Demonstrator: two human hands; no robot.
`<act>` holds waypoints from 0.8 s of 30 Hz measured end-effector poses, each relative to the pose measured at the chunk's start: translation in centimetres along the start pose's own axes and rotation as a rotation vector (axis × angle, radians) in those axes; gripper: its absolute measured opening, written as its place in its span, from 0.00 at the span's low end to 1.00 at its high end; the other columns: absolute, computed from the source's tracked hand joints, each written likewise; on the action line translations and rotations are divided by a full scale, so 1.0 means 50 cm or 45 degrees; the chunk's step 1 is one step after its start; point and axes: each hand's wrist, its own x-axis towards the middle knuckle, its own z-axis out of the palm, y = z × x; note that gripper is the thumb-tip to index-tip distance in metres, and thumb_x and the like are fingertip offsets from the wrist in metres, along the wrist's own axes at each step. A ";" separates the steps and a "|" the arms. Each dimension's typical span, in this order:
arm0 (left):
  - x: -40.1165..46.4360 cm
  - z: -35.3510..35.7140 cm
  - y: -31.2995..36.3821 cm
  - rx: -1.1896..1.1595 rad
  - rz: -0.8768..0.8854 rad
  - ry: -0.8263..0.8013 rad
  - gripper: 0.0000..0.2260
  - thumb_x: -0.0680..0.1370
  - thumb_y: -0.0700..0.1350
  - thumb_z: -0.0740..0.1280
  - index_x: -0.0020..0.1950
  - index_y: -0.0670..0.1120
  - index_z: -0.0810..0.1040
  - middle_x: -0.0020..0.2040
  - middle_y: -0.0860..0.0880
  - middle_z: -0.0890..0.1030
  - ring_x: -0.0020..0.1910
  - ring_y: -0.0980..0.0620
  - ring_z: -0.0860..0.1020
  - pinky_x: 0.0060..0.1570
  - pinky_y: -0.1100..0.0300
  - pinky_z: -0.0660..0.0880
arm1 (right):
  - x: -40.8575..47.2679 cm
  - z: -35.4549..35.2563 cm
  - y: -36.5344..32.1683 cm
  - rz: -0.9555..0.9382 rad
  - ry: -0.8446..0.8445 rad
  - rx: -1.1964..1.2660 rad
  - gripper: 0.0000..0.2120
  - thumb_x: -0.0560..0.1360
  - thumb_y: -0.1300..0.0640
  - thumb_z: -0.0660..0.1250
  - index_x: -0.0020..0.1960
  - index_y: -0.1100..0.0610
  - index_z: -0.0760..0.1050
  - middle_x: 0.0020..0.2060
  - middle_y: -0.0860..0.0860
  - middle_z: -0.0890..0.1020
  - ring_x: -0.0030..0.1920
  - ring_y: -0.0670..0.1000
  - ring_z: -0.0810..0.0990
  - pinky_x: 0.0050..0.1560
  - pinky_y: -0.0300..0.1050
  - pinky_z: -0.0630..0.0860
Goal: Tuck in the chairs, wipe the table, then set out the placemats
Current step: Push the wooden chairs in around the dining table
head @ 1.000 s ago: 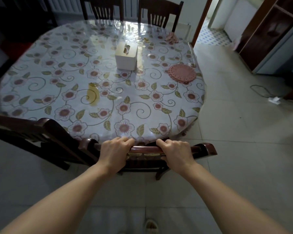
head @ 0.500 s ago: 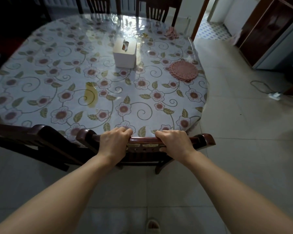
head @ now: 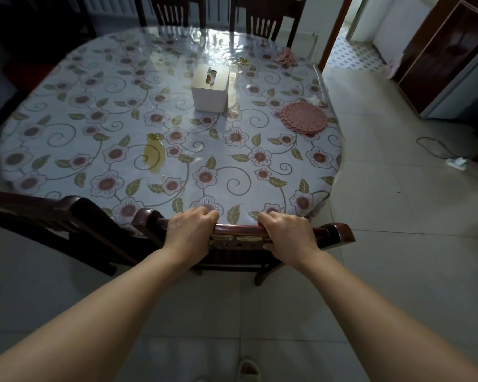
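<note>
Bench point(head: 66, 106): oval, floral cloth under clear cover, on pale tiled floor point(head: 398, 271). Tissue box point(head: 210, 88) at centre; yellow spill point(head: 154, 157) nearer than box; stack of pink round placemats point(head: 304, 119) right of box. Chair point(head: 243, 235) at near edge; left hand point(head: 189, 234) and right hand point(head: 289, 234) both grasping its top rail
</note>
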 end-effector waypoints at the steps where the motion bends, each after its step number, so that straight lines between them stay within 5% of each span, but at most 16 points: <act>1: -0.001 -0.006 0.002 0.008 0.002 -0.044 0.09 0.71 0.40 0.69 0.49 0.48 0.72 0.45 0.51 0.77 0.42 0.51 0.74 0.36 0.58 0.64 | -0.005 -0.001 0.001 0.006 -0.005 0.007 0.19 0.70 0.54 0.72 0.58 0.52 0.71 0.51 0.49 0.80 0.50 0.53 0.79 0.42 0.47 0.74; 4: -0.004 -0.026 0.006 0.005 -0.030 -0.171 0.09 0.73 0.43 0.68 0.51 0.48 0.70 0.48 0.49 0.78 0.47 0.47 0.77 0.39 0.56 0.66 | -0.011 -0.006 0.000 0.041 -0.091 0.022 0.29 0.70 0.49 0.72 0.67 0.53 0.65 0.58 0.51 0.76 0.58 0.54 0.75 0.56 0.50 0.72; 7: -0.007 -0.046 0.007 -0.057 -0.046 -0.308 0.19 0.72 0.50 0.69 0.61 0.50 0.68 0.57 0.49 0.76 0.56 0.46 0.74 0.50 0.53 0.69 | -0.012 -0.023 -0.008 0.133 -0.272 0.054 0.42 0.70 0.44 0.70 0.74 0.54 0.52 0.69 0.56 0.64 0.71 0.57 0.60 0.73 0.55 0.53; 11: -0.030 -0.080 0.010 -0.041 -0.027 -0.322 0.36 0.72 0.56 0.68 0.74 0.52 0.54 0.73 0.50 0.62 0.72 0.47 0.61 0.68 0.46 0.58 | -0.043 -0.060 -0.033 0.207 -0.374 0.073 0.50 0.71 0.39 0.68 0.77 0.51 0.37 0.76 0.55 0.41 0.75 0.57 0.36 0.74 0.58 0.37; 24: -0.083 -0.156 0.001 -0.073 -0.036 -0.362 0.37 0.74 0.58 0.66 0.76 0.53 0.48 0.78 0.48 0.50 0.76 0.47 0.50 0.71 0.42 0.50 | -0.101 -0.129 -0.099 0.272 -0.355 0.091 0.45 0.74 0.43 0.66 0.77 0.51 0.39 0.76 0.56 0.39 0.75 0.56 0.36 0.74 0.55 0.37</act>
